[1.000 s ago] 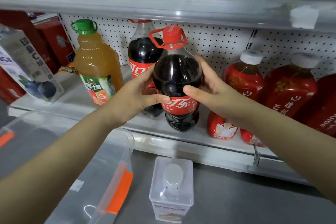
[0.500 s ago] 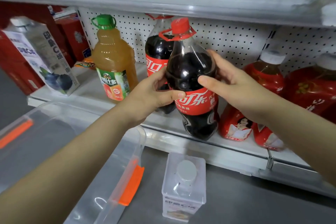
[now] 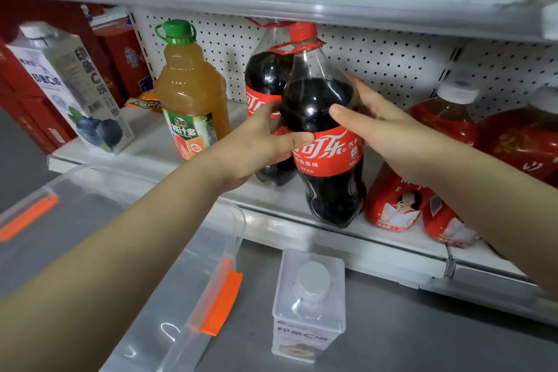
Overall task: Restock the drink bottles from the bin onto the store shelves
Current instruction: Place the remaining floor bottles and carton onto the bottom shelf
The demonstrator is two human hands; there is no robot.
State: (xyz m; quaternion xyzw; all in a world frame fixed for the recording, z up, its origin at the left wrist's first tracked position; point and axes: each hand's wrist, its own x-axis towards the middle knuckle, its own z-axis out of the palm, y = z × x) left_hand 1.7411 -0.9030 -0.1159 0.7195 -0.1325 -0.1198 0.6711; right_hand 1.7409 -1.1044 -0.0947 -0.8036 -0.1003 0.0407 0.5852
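Both hands, left hand (image 3: 256, 148) and right hand (image 3: 389, 133), grasp the front cola bottle (image 3: 326, 142), steadying it upright at the shelf (image 3: 302, 199) near edge, label facing out.

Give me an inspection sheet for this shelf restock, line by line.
Surface: white shelf, pegboard back, partly stocked.
Job's things: front cola bottle at the shelf's front edge, second cola bottle right behind it; clear bin below left.
Clutter: square white-capped bottle standing on the grey floor.
Hands: left hand and right hand both grip the front cola bottle.
Cables: nothing seen.
Surroundings: orange juice bottle, blueberry carton to the left; red tea bottles to the right.
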